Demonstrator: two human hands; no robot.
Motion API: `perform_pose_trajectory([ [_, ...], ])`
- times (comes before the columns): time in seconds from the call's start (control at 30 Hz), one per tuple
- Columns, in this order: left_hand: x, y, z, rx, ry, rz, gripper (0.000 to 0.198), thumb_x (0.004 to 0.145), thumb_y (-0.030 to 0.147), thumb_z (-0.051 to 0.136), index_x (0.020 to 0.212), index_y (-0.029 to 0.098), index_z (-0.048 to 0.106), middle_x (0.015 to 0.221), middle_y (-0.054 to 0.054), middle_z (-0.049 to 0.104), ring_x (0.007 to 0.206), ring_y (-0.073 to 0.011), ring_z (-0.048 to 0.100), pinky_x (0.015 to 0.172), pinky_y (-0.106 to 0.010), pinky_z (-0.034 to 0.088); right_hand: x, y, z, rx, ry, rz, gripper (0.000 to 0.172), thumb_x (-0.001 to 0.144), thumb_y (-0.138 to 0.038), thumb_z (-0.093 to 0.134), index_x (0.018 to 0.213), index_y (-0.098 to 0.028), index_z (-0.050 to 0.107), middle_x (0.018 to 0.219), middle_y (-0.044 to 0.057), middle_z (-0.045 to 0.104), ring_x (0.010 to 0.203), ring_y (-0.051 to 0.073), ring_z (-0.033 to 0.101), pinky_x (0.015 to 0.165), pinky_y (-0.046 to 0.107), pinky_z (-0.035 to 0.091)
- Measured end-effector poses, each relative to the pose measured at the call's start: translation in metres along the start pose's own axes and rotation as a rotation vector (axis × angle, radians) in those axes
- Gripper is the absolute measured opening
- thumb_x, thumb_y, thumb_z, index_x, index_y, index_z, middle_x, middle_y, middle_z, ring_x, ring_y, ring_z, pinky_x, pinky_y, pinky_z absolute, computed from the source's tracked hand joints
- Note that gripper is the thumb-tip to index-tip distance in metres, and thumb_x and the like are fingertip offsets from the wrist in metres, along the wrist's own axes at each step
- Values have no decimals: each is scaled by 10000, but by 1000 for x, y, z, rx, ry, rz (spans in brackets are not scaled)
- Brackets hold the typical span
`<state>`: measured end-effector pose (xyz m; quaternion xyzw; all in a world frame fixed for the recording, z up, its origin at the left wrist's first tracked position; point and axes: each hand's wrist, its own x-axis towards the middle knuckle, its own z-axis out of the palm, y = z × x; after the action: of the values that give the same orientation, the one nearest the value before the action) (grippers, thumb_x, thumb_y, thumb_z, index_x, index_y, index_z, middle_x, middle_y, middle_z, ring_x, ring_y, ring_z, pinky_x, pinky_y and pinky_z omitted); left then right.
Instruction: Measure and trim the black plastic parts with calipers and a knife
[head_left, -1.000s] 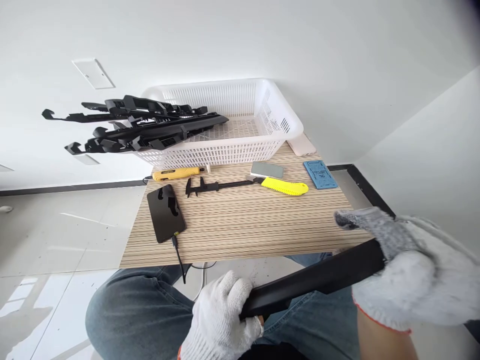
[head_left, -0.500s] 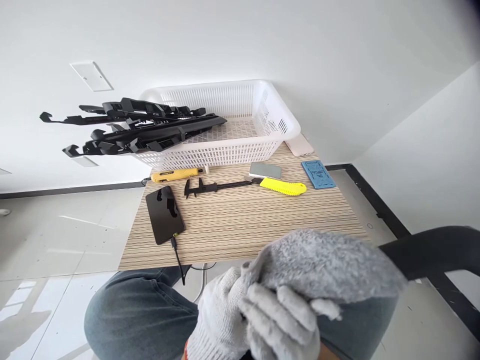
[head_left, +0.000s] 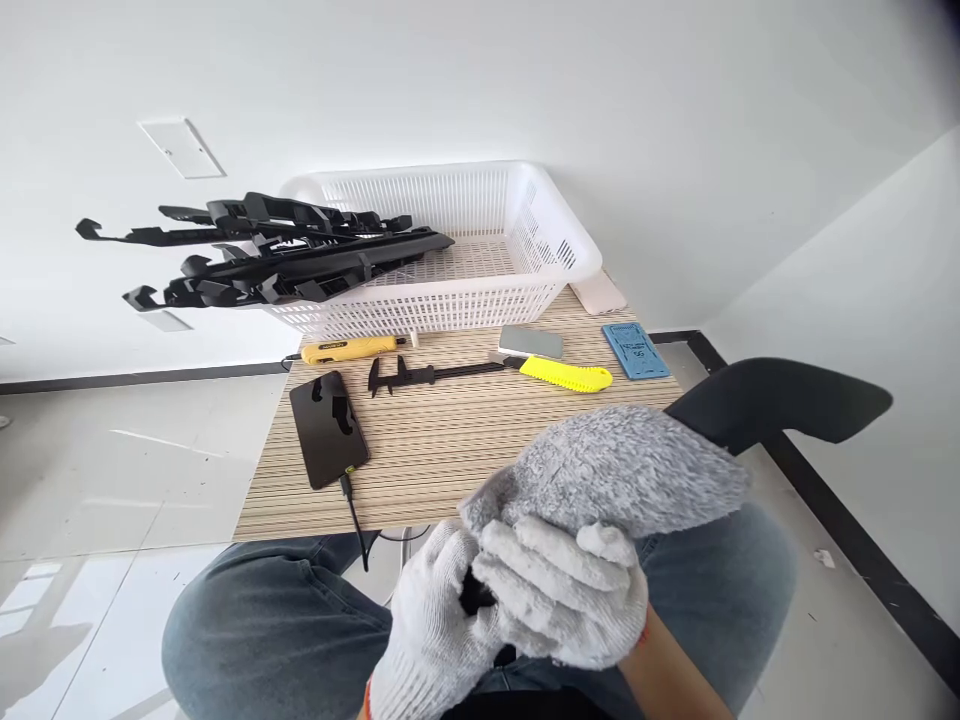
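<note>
Both my hands wear white knit gloves and meet over my lap, below the table's near edge. My left hand (head_left: 431,630) is closed around the lower end of a long black plastic part (head_left: 780,400). My right hand (head_left: 566,595) presses a grey fuzzy cloth (head_left: 622,465) onto the same part, fingers curled over it. The part's far end sticks out up and to the right, past the table's corner. Most of its length is hidden by the cloth.
A striped wooden table (head_left: 465,450) holds a black phone on a cable (head_left: 328,428), a yellow tool (head_left: 349,348), a black caliper (head_left: 427,374), a yellow utility knife (head_left: 566,376), a grey block (head_left: 531,342) and a blue card (head_left: 636,350). Several black parts (head_left: 285,255) overhang a white basket (head_left: 480,240).
My right hand with the cloth slid from the part's right end down to my left hand. The part's free end swung up and to the right.
</note>
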<state>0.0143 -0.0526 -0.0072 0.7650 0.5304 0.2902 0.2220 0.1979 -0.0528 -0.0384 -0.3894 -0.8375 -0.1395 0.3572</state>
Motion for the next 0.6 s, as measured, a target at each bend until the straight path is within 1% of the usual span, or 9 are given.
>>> perform_pose_trajectory([
  [0.03, 2, 2, -3, 7, 17, 26, 95, 769, 270, 641, 856, 248, 673, 781, 1, 713, 652, -171, 689, 571, -252, 585, 8, 4, -4, -3, 55, -51, 316, 1083, -341, 467, 1172, -420, 760, 1216, -180, 795, 1441, 16, 508, 1223, 166, 294],
  [0.07, 3, 3, -5, 27, 32, 44, 57, 756, 263, 662, 811, 246, 654, 735, 15, 688, 605, -160, 671, 526, -241, 554, 16, 7, -8, -22, 97, -59, 320, 1089, -334, 470, 1167, -361, 779, 1209, -118, 809, 1432, 74, 541, 1256, 238, 280],
  [0.1, 4, 4, -8, 59, 39, 52, 70, 730, 243, 682, 793, 245, 649, 704, 26, 670, 574, -156, 661, 496, -237, 529, 23, 11, -12, -54, 162, -48, 347, 1100, -329, 449, 1123, -327, 795, 1158, -82, 826, 1394, 100, 583, 1277, 279, 249],
  [0.13, 5, 5, -10, 98, 34, 54, 112, 695, 215, 695, 796, 245, 658, 694, 33, 666, 566, -158, 663, 486, -238, 516, 29, 17, -17, -80, 230, -15, 362, 1102, -322, 443, 1059, -318, 803, 1088, -73, 837, 1327, 111, 634, 1283, 301, 237],
  [0.2, 4, 4, -12, 176, 0, 53, 191, 620, 158, 701, 787, 246, 670, 698, 40, 677, 564, -168, 673, 475, -245, 493, 34, 32, -26, -146, 301, 65, 333, 1093, -353, 475, 1003, -317, 794, 1001, -76, 837, 1160, 134, 710, 1260, 330, 274],
  [0.3, -3, -1, -10, 269, -61, 22, 230, 559, 101, 680, 732, 251, 659, 708, 44, 689, 570, -182, 685, 475, -258, 468, 25, 61, -36, -212, 326, 154, 309, 1072, -380, 501, 1019, -266, 783, 972, -20, 835, 996, 193, 741, 1220, 437, 356],
  [0.4, -10, -4, -5, 313, -71, 2, 258, 541, 96, 684, 738, 263, 671, 710, 51, 692, 565, -194, 686, 476, -274, 447, 10, 79, -36, -240, 377, 155, 295, 1053, -306, 495, 1007, -211, 771, 929, 33, 825, 1001, 232, 744, 1206, 504, 397],
  [0.47, -11, -3, -4, 322, -53, 24, 277, 539, 99, 703, 755, 270, 684, 703, 56, 691, 557, -196, 682, 481, -280, 448, 5, 79, -31, -241, 437, 192, 269, 1036, -270, 505, 1007, -202, 764, 917, 43, 814, 1045, 252, 734, 1213, 537, 394],
  [0.6, 0, 3, -10, 359, -43, 90, 321, 533, 53, 719, 767, 271, 687, 699, 69, 708, 549, -189, 685, 483, -277, 467, 14, 55, -13, -223, 566, 423, 224, 979, -181, 551, 1032, -213, 766, 961, 47, 802, 1165, 281, 690, 1272, 608, 280],
])
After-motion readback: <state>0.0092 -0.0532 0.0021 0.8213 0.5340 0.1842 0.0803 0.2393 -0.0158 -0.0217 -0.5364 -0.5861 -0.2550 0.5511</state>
